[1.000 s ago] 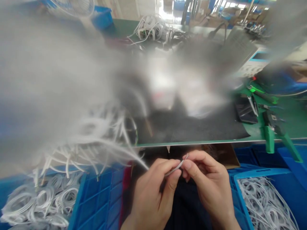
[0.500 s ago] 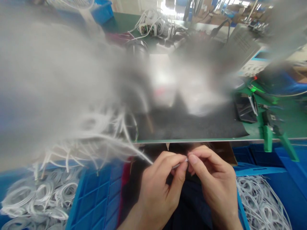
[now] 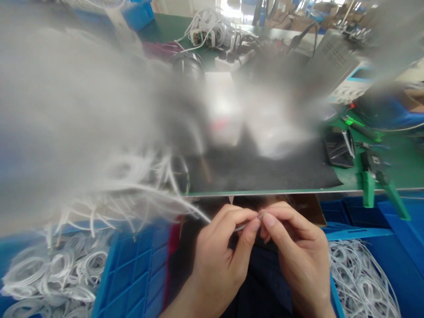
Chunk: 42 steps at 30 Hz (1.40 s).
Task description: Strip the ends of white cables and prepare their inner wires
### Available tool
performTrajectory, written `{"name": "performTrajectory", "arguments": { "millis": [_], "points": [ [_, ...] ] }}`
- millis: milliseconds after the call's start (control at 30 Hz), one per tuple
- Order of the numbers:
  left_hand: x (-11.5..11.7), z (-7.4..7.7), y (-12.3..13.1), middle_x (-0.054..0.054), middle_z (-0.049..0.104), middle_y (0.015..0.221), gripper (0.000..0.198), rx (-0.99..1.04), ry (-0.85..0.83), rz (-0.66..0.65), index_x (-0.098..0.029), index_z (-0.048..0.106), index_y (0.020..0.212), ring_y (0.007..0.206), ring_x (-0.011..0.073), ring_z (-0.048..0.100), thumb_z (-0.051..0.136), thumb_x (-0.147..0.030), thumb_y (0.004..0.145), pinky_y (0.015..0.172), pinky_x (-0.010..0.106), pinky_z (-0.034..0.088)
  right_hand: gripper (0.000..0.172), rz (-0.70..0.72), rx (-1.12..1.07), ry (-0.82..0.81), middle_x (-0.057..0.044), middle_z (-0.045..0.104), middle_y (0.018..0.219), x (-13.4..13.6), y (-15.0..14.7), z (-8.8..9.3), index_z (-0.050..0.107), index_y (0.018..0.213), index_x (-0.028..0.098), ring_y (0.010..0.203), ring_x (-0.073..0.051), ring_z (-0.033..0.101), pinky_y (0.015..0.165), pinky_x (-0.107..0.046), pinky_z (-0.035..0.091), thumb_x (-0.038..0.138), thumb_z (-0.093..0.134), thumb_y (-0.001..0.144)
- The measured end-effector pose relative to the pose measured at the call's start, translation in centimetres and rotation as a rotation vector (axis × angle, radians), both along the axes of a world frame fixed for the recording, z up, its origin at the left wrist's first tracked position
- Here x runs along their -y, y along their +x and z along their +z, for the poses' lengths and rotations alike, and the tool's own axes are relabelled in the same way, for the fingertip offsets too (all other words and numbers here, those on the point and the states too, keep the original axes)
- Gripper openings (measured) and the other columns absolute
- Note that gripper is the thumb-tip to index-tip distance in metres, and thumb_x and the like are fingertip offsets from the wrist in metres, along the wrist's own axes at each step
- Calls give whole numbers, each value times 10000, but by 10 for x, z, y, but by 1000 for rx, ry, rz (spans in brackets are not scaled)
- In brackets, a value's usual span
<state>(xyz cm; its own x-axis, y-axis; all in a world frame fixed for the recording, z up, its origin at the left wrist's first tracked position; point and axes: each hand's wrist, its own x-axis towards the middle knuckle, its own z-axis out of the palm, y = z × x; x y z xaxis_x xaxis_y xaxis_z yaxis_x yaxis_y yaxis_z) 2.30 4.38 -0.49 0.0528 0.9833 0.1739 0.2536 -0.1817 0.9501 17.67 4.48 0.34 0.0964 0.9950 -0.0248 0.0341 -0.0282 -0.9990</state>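
A white cable (image 3: 200, 213) runs from the left into my left hand (image 3: 221, 256), whose thumb and index finger pinch it close to its end. My right hand (image 3: 298, 251) meets it fingertip to fingertip, thumb and index finger closed on the thin tip of the same cable. Both hands are just in front of the bench edge, above my lap. Fine detail at the cable tip is too small to make out. More white cables (image 3: 96, 216) hang over the bench edge left of my left hand.
Blue crates with coiled white cables (image 3: 59, 269) stand at lower left and more cables (image 3: 364, 278) at lower right. Green-handled wire strippers (image 3: 376, 172) overhang the bench edge. A black mat (image 3: 265, 176) covers the bench front. Grey blur hides much of the upper left.
The fingertips have shifted slightly, and a little more of the cable tip shows between them. Both hands keep their grip in nearly the same place.
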Motion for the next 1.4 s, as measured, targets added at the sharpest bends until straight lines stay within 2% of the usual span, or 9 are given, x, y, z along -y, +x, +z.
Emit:
{"name": "performTrajectory", "arguments": {
  "millis": [600,1100,1233,1300,1400],
  "points": [
    [1,1,-2,-27,731,939,153,11,-34,-17,-264,747,1070,827,122,711,706,-122,1030,753,221,566,147,-2,0,9,16,685,837,0,0,0,755,896,245,747,-133,637,685,-233,522,229,733,1041],
    [2,-5,-6,-21,718,974,150,123,-99,-29,-284,720,1079,863,136,745,666,-145,1066,828,269,586,133,66,-386,-193,45,649,719,-1,-2,-15,759,938,227,650,-94,593,643,-212,492,292,745,1054],
    [2,-5,-5,-18,716,973,138,141,-96,-31,-278,719,1080,863,138,743,670,-150,1067,830,271,592,83,1,-241,-132,34,667,782,2,-6,-10,753,965,247,696,-108,630,661,-213,520,275,755,1043],
    [2,-6,-4,-8,723,992,130,144,-95,-24,-272,724,1089,873,146,743,680,-153,1062,830,276,597,37,-101,-96,-27,18,687,875,5,-9,-6,743,1015,264,747,-126,658,678,-230,539,240,770,1021],
    [1,-6,-3,-7,729,1025,131,138,-86,-14,-273,730,1086,913,147,741,698,-150,1052,835,266,596,105,-180,92,145,-3,680,959,8,-11,-1,731,1023,274,822,-154,672,710,-260,547,180,770,995]
  ]
}}
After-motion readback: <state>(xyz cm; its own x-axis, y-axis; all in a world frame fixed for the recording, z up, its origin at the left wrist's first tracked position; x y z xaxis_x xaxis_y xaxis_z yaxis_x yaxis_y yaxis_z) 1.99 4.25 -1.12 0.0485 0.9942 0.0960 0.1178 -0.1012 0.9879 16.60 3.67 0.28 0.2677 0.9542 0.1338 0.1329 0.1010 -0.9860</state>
